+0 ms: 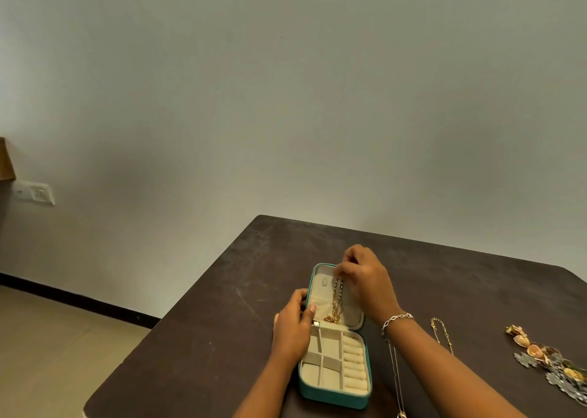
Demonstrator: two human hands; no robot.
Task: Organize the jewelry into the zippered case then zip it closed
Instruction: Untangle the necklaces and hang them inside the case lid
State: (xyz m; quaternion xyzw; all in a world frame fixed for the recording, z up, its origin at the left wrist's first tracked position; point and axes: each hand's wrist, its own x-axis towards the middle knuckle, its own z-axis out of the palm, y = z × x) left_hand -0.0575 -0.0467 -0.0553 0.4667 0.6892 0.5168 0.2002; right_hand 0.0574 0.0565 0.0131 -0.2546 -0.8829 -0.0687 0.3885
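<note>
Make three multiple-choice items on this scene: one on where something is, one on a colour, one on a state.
1. Where is the gold chain that the right hand pinches?
A. on the floor
B. under the case
C. against the lid lining of the case

2. What colour is the case's outer shell?
A. teal
B. red
C. black

3. What state is the case in?
A. zipped closed
B. open
C. upside down

Answers:
1 C: the chain hangs from the fingers down the cream lid lining.
2 A: a teal rim shows round both halves.
3 B: the compartments and ring rolls face up, and the left hand holds the case's left edge.
</note>
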